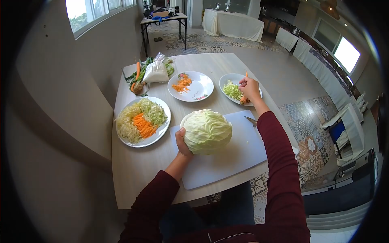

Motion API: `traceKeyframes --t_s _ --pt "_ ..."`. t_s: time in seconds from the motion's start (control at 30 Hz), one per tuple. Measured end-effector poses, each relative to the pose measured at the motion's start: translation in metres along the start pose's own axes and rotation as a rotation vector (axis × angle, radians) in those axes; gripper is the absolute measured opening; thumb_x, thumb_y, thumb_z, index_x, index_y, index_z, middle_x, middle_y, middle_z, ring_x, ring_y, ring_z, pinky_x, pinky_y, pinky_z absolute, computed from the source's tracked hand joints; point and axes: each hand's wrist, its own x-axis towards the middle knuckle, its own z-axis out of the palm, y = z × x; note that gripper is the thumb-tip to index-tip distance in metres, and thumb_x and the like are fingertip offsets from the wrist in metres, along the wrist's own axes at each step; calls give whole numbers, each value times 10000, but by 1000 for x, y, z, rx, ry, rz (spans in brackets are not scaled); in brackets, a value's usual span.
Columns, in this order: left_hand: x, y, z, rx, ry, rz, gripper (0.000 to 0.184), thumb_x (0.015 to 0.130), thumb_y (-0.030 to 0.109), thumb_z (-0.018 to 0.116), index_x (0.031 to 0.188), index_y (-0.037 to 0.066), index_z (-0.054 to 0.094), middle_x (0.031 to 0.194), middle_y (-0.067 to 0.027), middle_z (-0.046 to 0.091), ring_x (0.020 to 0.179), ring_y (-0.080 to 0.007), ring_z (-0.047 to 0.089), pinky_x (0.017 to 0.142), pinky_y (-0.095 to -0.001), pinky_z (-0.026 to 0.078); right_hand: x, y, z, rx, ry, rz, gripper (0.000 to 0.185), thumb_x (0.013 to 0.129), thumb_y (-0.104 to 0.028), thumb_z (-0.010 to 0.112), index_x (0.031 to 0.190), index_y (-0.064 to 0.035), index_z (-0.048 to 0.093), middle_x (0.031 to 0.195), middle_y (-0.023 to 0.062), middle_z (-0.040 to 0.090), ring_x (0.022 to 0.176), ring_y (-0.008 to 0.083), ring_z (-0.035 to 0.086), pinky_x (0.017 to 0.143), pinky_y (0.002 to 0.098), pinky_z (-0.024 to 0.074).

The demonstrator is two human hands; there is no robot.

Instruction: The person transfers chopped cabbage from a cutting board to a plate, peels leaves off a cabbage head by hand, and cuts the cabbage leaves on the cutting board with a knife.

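Note:
A whole pale green cabbage (207,132) rests over the white cutting board (210,174). My left hand (183,142) grips its left side, thumb up. Reaching over the plate on the right (223,83), my right hand (249,88) has its fingers pinched together; what is between them is too small to make out. That plate holds chopped light green cabbage (232,90) and a carrot piece (243,99) under the hand. An orange tip shows just beyond my knuckles. A knife (251,120) lies at the board's right edge, partly hidden by my right sleeve.
At the left, a plate (164,128) carries shredded cabbage and carrot strips (144,126). A flowered plate (201,83) with orange shreds stands at the back middle. Behind are a tied bag of white contents (156,72) and vegetables with a carrot (138,70). A wall borders the left.

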Motion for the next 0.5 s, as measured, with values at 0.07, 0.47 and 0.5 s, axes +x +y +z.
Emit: traceKeyframes --t_s 0.07,0.47,0.5 --pt "-1 1 3 4 -3 8 791 763 511 465 1343 -17 367 1289 -205 482 1146 -333 515 974 -421 426 1 0 -1 -81 -14 -5 215 684 4 684 895 -23 657 787 70 677 679 154 636 676 277 518" --pt "3 -4 -8 5 16 2 788 763 513 450 1335 -23 369 1281 -211 483 1131 -332 522 958 -417 436 -132 -31 -67 143 -437 23 167 774 -49 667 939 -22 684 893 99 693 805 168 657 740 275 510" --pt "1 -4 -7 0 1 0 769 770 498 443 1335 -19 376 1282 -201 489 1136 -322 520 966 -406 428 -148 -22 -69 128 -459 11 165 770 -48 675 933 -20 687 897 104 693 798 168 659 737 271 512"
